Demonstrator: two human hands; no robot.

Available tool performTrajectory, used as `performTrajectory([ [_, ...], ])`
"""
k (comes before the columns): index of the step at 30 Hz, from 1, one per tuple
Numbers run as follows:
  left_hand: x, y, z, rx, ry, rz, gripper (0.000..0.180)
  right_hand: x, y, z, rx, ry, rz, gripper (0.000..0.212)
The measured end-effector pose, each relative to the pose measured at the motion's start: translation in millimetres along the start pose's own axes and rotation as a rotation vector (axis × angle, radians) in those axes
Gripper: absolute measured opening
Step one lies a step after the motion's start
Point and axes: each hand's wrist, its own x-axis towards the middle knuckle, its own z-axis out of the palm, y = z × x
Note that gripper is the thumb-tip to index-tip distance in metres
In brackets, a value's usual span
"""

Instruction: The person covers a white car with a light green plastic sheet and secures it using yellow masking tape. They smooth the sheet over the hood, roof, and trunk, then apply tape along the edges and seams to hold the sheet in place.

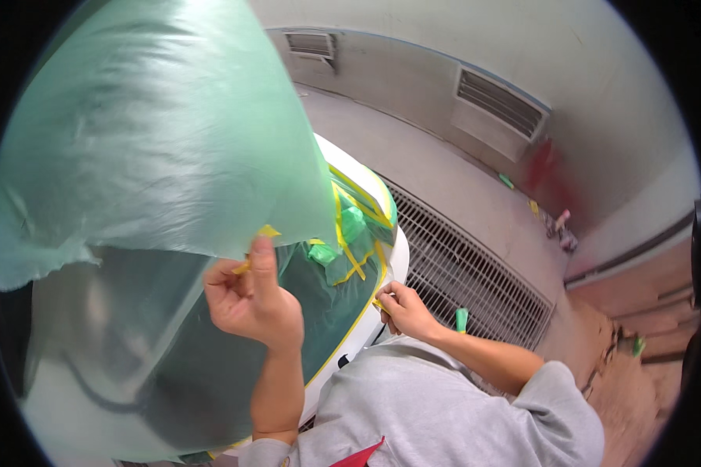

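Observation:
My left hand is closed in a pinch, raised in front of the lower edge of a large sheet of green masking film. A small piece of yellow masking tape shows at its fingertip, and more yellow shows between the fingers. My right hand is closed at the white body edge of a car, its fingertips pinching a bit of yellow masking tape. Yellow tape lines run along the white edge and over bunched green film. Part of what each hand holds is hidden by the fingers.
A metal floor grate lies beyond the car to the right, with a green scrap by it. Wall vents sit along the far wall. Crumpled scraps lie near the wall's foot. Film-covered dark glass spreads below my left hand.

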Motion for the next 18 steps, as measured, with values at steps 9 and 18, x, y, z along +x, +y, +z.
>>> performTrajectory([
  [9,173,-83,-95,0.134,0.067,0.051,0.018,18,10,-1,-0.112,-0.027,0.075,0.021],
  [18,258,-180,-119,0.528,0.163,0.186,0.023,40,2,-4,-0.239,-0.087,0.041,0.019],
])
